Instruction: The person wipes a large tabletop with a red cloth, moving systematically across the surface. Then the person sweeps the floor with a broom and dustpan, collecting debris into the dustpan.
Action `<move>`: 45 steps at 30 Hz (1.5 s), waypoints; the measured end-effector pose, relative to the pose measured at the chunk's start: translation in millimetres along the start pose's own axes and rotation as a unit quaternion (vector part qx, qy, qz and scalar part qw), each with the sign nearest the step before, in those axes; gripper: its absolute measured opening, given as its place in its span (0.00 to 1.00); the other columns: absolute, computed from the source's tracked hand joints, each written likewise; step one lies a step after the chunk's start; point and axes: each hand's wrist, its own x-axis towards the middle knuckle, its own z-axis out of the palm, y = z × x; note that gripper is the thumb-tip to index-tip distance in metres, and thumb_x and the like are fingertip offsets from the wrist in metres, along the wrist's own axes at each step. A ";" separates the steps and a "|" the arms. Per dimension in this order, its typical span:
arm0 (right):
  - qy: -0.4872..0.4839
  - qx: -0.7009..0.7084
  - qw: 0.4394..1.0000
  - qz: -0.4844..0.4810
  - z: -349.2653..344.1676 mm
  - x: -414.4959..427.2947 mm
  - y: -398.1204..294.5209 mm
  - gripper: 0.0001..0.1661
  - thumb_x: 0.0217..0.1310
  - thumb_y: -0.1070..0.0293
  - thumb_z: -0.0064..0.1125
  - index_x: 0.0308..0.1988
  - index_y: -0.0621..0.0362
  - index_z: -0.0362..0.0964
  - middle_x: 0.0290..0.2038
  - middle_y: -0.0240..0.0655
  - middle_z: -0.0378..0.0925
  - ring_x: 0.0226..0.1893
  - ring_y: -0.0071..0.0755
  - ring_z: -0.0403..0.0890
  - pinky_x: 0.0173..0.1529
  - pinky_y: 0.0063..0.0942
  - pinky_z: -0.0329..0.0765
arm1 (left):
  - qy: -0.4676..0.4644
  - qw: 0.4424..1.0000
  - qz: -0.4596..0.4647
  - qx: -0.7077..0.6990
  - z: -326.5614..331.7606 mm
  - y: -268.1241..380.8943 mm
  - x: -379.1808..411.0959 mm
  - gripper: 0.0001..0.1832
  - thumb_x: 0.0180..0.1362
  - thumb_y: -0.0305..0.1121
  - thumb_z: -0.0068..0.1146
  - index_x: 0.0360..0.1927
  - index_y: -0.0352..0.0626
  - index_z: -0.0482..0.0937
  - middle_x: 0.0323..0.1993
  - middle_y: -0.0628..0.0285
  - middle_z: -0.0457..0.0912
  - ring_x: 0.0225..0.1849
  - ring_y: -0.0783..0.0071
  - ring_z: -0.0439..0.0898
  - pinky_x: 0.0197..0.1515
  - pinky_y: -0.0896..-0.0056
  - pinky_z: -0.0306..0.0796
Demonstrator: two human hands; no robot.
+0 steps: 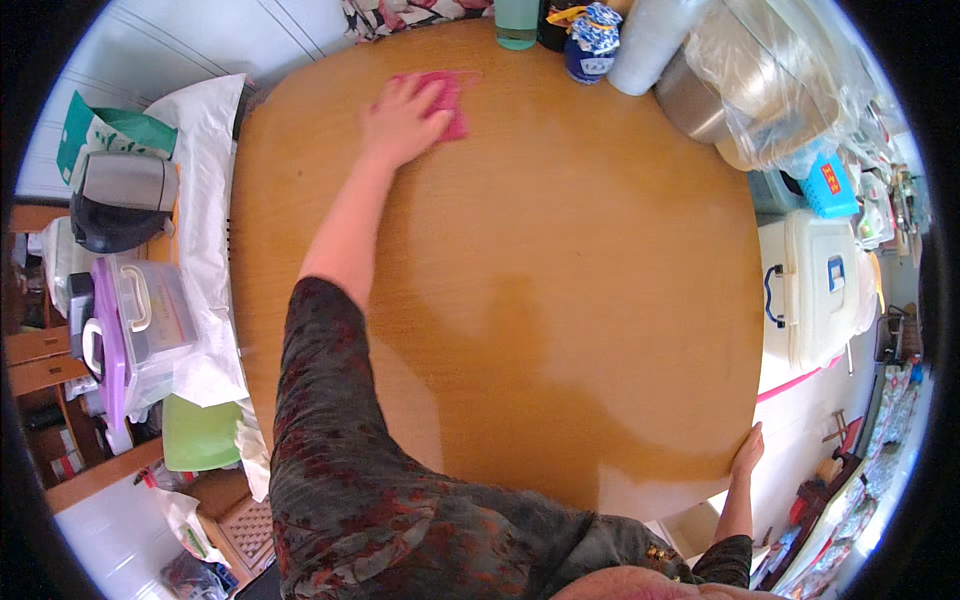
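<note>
My left hand [405, 124] is stretched out to the far left part of a wooden table top [570, 247]. It presses on a pink cloth [453, 112] with its fingers spread, and part of the cloth sticks out to the right of the fingers. At the table's right edge, near my body, is my right hand [747, 451]. It touches the edge from outside, and whether its fingers curl under the board is hidden. The table top is glossy and carries a dark shadow and bright reflections.
Along the far edge stand a green-tinted container [516, 26], a blue jar with a cloth cover [592, 45], a plastic-wrapped roll [652, 45] and a metal pot [690, 97]. A white lidded box [814, 289] is at right. A clear box with a purple lid [154, 315] is at left.
</note>
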 end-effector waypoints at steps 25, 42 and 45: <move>0.005 -0.038 0.999 0.039 1.2 -22.2 -50.9 0.33 0.62 0.42 0.38 0.43 0.63 0.75 0.42 0.50 0.77 0.45 0.48 0.76 0.51 0.38 0.69 | -0.068 0.966 -0.247 -0.040 -32.0 41.6 -132.5 0.35 0.55 0.63 0.34 0.66 0.64 0.56 0.69 0.64 0.51 0.68 0.59 0.51 0.59 0.29 0.48; -0.143 -0.029 0.988 0.040 -14.7 -31.4 -78.5 0.36 0.63 0.41 0.28 0.47 0.56 0.74 0.49 0.44 0.75 0.51 0.48 0.73 0.55 0.42 0.66 | -0.117 0.984 0.132 -0.039 -124.4 349.2 -510.6 0.33 0.50 0.51 0.51 0.61 0.55 0.64 0.66 0.46 0.53 0.68 0.45 0.49 0.58 0.27 0.47; -0.147 -0.019 0.988 0.031 -12.3 -28.3 -74.4 0.36 0.63 0.42 0.28 0.47 0.58 0.73 0.49 0.44 0.74 0.51 0.49 0.73 0.56 0.42 0.66 | -0.090 0.978 0.178 -0.063 -117.5 376.4 -463.8 0.32 0.51 0.50 0.51 0.61 0.56 0.65 0.66 0.48 0.53 0.67 0.44 0.50 0.58 0.27 0.47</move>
